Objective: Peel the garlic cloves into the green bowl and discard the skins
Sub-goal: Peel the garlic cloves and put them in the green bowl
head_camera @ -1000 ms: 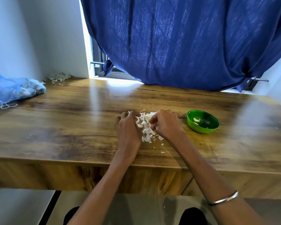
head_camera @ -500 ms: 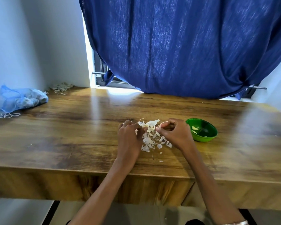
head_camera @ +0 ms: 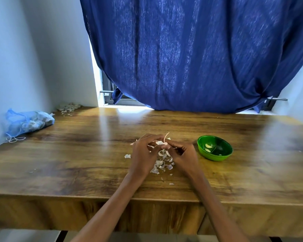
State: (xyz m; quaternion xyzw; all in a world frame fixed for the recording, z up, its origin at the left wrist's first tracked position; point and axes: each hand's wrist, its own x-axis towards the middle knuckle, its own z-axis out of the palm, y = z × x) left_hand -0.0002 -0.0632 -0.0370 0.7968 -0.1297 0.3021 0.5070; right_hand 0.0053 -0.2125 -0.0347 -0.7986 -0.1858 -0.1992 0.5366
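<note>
Where skins [head_camera: 160,161] lie, blue bag [head_camera: 27,122] far left; curtain [head_camera: 191,55] behind

Both forearms reach in over the near edge of the tabletop [head_camera: 77,163] and converge toward its middle. The left hand [head_camera: 143,152] and right hand [head_camera: 180,152] meet fingertip to fingertip, fingers curled, each with a pinching grip; what they pinch is mostly hidden.
</note>
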